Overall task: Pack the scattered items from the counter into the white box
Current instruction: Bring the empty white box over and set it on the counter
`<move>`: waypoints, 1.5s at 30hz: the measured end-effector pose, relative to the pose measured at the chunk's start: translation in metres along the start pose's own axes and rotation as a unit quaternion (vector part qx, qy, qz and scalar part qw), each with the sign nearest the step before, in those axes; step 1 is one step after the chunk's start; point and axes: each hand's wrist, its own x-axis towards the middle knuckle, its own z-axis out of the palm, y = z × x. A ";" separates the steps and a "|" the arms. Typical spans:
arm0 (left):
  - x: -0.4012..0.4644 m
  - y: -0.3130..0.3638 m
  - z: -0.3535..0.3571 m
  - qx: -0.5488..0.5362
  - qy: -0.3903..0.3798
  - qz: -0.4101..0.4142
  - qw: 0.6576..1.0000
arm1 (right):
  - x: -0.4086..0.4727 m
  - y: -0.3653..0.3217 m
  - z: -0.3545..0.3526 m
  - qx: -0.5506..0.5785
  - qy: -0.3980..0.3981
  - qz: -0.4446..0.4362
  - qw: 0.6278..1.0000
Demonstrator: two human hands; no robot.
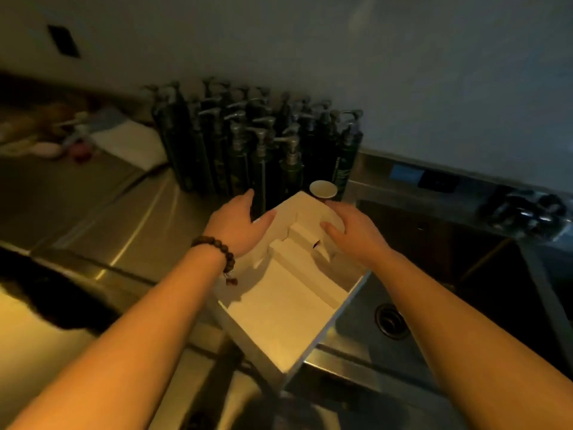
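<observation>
White box between both hands

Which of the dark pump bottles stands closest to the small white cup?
The rightmost front pump bottle, with pale print on its side. The white cup sits right at its base; the other bottles stand further left or behind.

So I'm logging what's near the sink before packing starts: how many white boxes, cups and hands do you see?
White box: 1
Cup: 1
Hands: 2, the left hand and the right hand, both on the box
Total: 4
The dark pump bottles are too crowded to count.
</observation>
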 end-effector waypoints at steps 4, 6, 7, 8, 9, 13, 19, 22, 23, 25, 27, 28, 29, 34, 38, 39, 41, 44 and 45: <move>-0.061 0.019 0.002 0.053 0.073 -0.076 0.993 | 0.000 0.024 -0.025 -0.030 -0.041 -0.074 0.996; -0.087 0.028 0.008 0.064 0.098 -0.116 0.986 | 0.004 0.035 -0.034 -0.044 -0.051 -0.087 0.994; -0.099 0.031 0.012 0.067 0.104 -0.138 0.983 | 0.006 0.039 -0.036 -0.049 -0.058 -0.087 0.993; -0.109 0.034 0.018 0.068 0.106 -0.160 0.979 | 0.008 0.043 -0.037 -0.050 -0.066 -0.084 0.993; -0.118 0.037 0.024 0.067 0.106 -0.182 0.975 | 0.010 0.046 -0.037 -0.046 -0.082 -0.080 0.992; -0.137 0.046 0.048 0.025 0.111 -0.257 0.960 | 0.013 0.044 -0.027 0.002 -0.178 -0.077 0.981; -0.135 0.051 0.067 0.004 0.141 -0.280 0.950 | 0.009 0.045 -0.020 0.004 -0.211 -0.075 0.975; -0.131 0.038 0.060 0.020 0.117 -0.257 0.959 | 0.002 0.043 -0.017 0.005 -0.209 -0.050 0.977; -0.129 0.031 0.056 0.027 0.104 -0.248 0.963 | -0.002 0.040 -0.015 0.011 -0.210 -0.041 0.977; -0.123 0.014 0.044 0.043 0.072 -0.225 0.971 | -0.010 0.031 -0.012 0.031 -0.199 -0.017 0.979; -0.114 -0.004 0.029 0.047 0.035 -0.196 0.979 | -0.022 0.020 -0.007 0.072 -0.173 0.010 0.982; -0.108 -0.014 0.021 0.045 0.014 -0.181 0.982 | -0.030 0.014 -0.003 0.096 -0.160 0.023 0.982; -0.102 -0.023 0.012 0.045 -0.005 -0.167 0.985 | -0.038 0.008 0.002 0.119 -0.151 0.038 0.981; -0.075 -0.068 -0.021 0.049 -0.064 -0.119 0.990 | -0.064 -0.021 0.029 0.165 -0.122 0.099 0.974; -0.067 -0.083 -0.029 0.020 -0.044 -0.062 0.997 | -0.065 -0.032 0.020 0.214 -0.085 0.072 0.970; -0.068 -0.086 -0.030 -0.001 -0.028 -0.055 0.998 | -0.064 -0.033 0.017 0.221 -0.086 0.073 0.969; -0.072 -0.090 -0.031 -0.071 -0.007 -0.059 0.996 | -0.061 -0.031 0.012 0.229 -0.090 0.094 0.965; -0.081 -0.088 -0.029 -0.228 -0.034 -0.102 0.968 | -0.058 -0.031 0.011 0.247 -0.111 0.127 0.954; -0.083 -0.087 -0.027 -0.261 -0.042 -0.107 0.958 | -0.058 -0.032 0.012 0.257 -0.114 0.127 0.951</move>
